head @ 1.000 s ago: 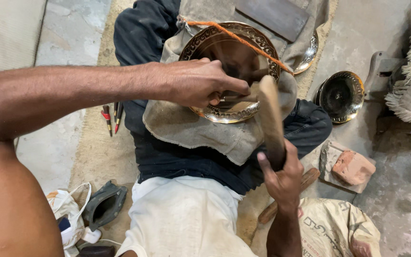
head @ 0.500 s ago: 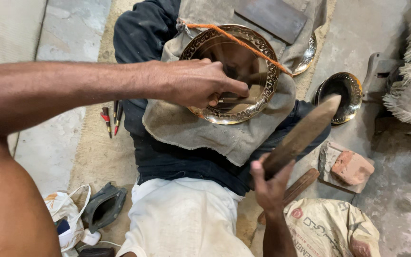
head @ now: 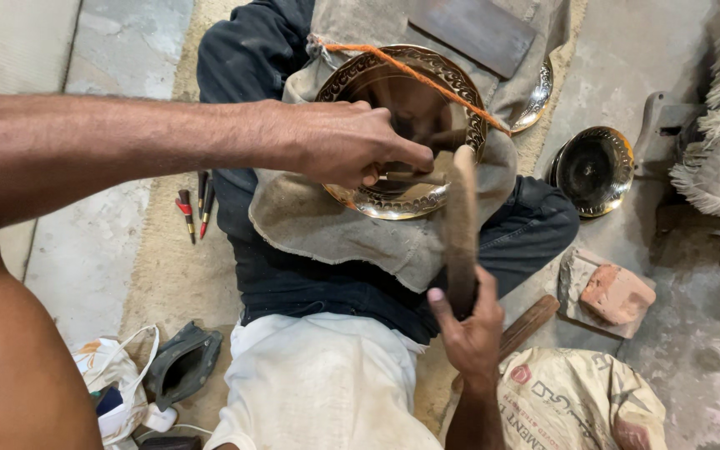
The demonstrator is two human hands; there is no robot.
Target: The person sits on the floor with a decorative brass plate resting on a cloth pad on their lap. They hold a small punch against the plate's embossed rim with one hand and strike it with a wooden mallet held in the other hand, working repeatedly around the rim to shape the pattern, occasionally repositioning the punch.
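Note:
A round engraved brass plate (head: 381,204) rests on a grey cloth (head: 327,229) over my lap. My left hand (head: 352,154) reaches across it, fingers pinched on a small metal punch (head: 402,175) set against the plate's inner face. My right hand (head: 468,333) grips the lower end of a long wooden mallet (head: 460,225). The mallet stands nearly upright, its top end at the punch by my left fingertips. An orange cord (head: 414,75) runs slantwise over the plate.
A smaller brass bowl (head: 593,171) and a brick (head: 618,292) lie on the floor to the right. Red-and-black hand tools (head: 193,208) lie on the mat at left. A printed sack (head: 577,400), a wooden stick (head: 527,325) and a white bag (head: 114,375) sit close by.
The mallet swung back to the right half a second ago and has now come down again onto the punch. My left hand has stayed on the plate.

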